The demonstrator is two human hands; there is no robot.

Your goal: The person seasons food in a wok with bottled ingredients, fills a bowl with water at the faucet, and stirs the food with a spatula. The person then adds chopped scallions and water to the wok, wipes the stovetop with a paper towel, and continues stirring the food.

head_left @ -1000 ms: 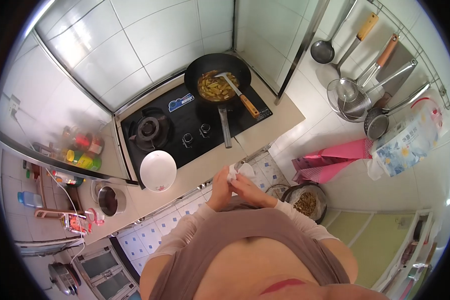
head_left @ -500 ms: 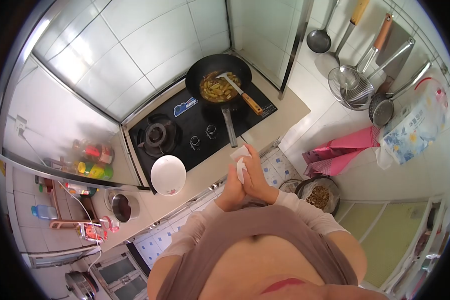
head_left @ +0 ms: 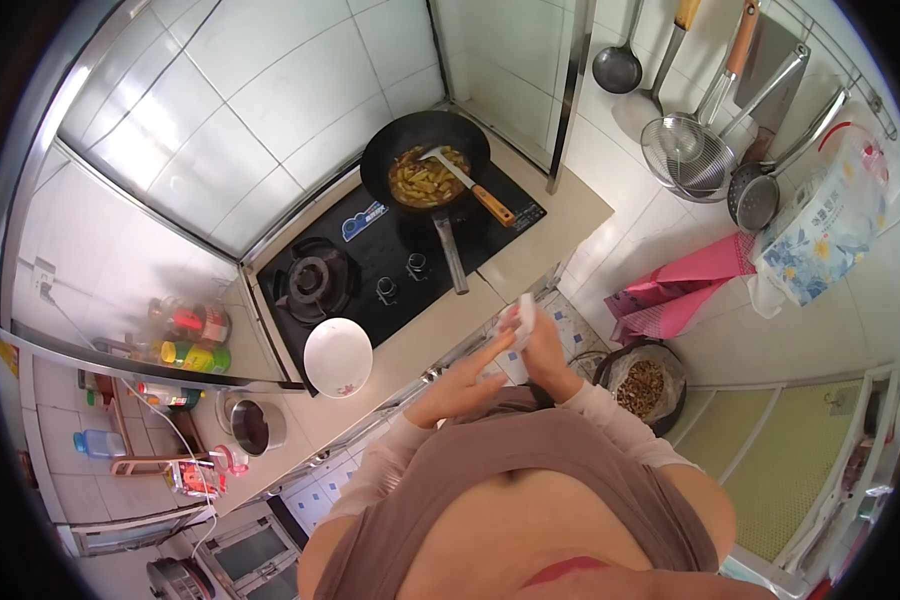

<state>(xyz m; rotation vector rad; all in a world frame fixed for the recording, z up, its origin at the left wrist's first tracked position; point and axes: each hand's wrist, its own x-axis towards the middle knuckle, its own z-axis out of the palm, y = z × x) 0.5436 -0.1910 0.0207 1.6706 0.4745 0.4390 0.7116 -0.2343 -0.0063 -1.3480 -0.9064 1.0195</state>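
Note:
My right hand (head_left: pixel 542 350) is closed on a crumpled white tissue (head_left: pixel 523 322) in front of the counter. Beside it, my left hand (head_left: pixel 460 385) has its fingers stretched out, their tips close to the tissue. Beyond my hands, a black wok (head_left: pixel 426 135) on the right burner holds cooked yellow-brown food (head_left: pixel 420 183). A spatula (head_left: pixel 490 203) with a wooden handle leans in the wok. The white bowl (head_left: pixel 338 356) sits on the near left edge of the black stove (head_left: pixel 390 262).
A lined trash bin (head_left: pixel 670 400) stands on the floor at the right. Ladles, strainers (head_left: pixel 688 155) and a cleaver hang on the right wall, above pink cloth (head_left: pixel 680 290) and a tissue pack (head_left: pixel 825 240). A pot (head_left: pixel 257 427) and bottles (head_left: pixel 195 355) are at the left.
My hands have moved apart from their clasp around the tissue. The left one has opened and shifted left, while the right keeps the tissue. The view has shifted slightly.

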